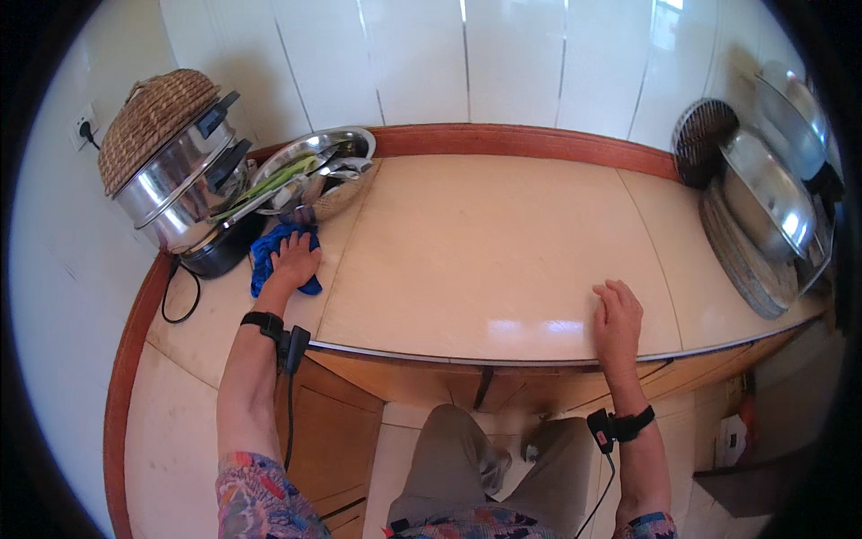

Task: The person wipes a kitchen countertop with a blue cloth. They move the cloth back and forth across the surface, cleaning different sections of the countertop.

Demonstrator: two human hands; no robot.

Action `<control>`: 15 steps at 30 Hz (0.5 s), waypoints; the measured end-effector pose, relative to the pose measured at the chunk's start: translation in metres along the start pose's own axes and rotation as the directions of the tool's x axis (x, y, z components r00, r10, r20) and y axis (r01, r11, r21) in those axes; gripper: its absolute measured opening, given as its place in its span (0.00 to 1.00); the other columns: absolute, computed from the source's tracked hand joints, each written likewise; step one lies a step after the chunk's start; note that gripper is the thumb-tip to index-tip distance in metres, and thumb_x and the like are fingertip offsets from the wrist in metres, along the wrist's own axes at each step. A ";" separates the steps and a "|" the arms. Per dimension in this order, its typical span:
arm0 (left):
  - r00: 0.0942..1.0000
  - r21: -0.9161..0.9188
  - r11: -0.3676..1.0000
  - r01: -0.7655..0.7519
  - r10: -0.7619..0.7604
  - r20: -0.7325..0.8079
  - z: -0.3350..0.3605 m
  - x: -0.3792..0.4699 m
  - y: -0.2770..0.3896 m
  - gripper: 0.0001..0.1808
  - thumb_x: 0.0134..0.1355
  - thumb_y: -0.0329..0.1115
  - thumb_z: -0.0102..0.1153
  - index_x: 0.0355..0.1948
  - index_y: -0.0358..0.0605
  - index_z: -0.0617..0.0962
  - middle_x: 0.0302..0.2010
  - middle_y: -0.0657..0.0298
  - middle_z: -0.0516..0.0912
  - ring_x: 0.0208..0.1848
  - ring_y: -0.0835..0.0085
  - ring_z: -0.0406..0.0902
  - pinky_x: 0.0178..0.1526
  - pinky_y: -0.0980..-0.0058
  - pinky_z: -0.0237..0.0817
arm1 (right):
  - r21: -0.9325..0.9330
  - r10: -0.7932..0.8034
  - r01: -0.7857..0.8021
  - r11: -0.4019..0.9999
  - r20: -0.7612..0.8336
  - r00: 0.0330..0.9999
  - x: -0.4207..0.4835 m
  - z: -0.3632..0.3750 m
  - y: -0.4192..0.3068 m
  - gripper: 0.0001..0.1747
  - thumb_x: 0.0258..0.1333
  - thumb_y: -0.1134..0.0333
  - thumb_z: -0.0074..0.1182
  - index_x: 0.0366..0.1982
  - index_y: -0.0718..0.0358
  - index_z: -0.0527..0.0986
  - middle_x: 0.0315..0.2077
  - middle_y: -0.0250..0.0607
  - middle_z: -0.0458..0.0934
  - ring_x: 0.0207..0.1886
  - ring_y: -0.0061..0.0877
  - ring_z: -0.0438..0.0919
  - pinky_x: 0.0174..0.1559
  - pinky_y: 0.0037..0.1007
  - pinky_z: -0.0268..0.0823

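My left hand [295, 261] presses down on a crumpled blue cloth [264, 255] at the left of the tiled countertop [498, 236], fingers spread over it. Just beyond the cloth is an oval stainless steel basin [363, 138] with green stalks [286, 176] and crumpled clear plastic in it. My right hand [619, 320] rests at the counter's front edge on the right, its fingers loosely bent and holding nothing. Both wrists wear black straps with cabled devices.
A steel steamer pot [182, 182] under a woven straw lid [158, 124] stands on a black base at left, its cord [182, 322] looped on the counter. At right, metal bowls [774, 192], a round board [741, 259] and a dark perforated basket [704, 141] lean together. Wooden cabinets [337, 418] are below.
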State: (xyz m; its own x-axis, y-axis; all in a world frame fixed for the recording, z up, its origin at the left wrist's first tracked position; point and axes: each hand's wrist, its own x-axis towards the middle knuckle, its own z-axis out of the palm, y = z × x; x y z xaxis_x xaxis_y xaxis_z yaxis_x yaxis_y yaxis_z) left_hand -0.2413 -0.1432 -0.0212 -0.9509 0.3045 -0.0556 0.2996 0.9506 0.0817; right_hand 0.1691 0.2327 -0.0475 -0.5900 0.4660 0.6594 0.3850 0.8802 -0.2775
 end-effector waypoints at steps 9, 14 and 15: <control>0.964 -0.006 0.964 -0.265 0.265 -0.012 0.008 -0.023 0.102 0.34 0.64 0.51 0.41 0.71 0.55 0.59 0.75 0.57 0.50 0.75 0.53 0.45 0.71 0.43 0.35 | 0.106 0.017 -0.015 0.994 -0.018 1.000 -0.001 0.000 0.001 0.15 0.53 0.77 0.53 0.44 0.60 0.76 0.47 0.44 0.76 0.56 0.39 0.72 0.60 0.40 0.60; 0.904 0.003 0.904 -0.427 0.427 0.023 0.012 -0.024 0.167 0.33 0.64 0.51 0.42 0.71 0.59 0.60 0.75 0.60 0.51 0.75 0.56 0.46 0.71 0.43 0.37 | 0.118 0.034 -0.032 0.992 -0.012 0.999 0.000 -0.002 -0.001 0.14 0.54 0.77 0.52 0.44 0.61 0.75 0.47 0.44 0.76 0.55 0.39 0.72 0.59 0.40 0.61; 0.878 -0.007 0.878 -0.479 0.479 0.024 0.013 -0.028 0.178 0.33 0.65 0.51 0.42 0.71 0.59 0.60 0.75 0.60 0.51 0.76 0.56 0.46 0.71 0.44 0.37 | 0.122 0.037 -0.034 0.992 -0.023 0.999 0.000 -0.002 -0.001 0.13 0.54 0.77 0.52 0.43 0.61 0.76 0.46 0.44 0.77 0.54 0.40 0.73 0.58 0.39 0.63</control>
State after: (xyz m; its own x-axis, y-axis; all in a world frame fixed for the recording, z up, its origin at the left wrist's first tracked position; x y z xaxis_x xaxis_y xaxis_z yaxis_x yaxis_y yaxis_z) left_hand -0.1604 0.0187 -0.0177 -0.6893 0.7237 -0.0334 0.7176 0.6884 0.1054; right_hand 0.1702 0.2318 -0.0454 -0.5588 0.4958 0.6648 0.3149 0.8684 -0.3830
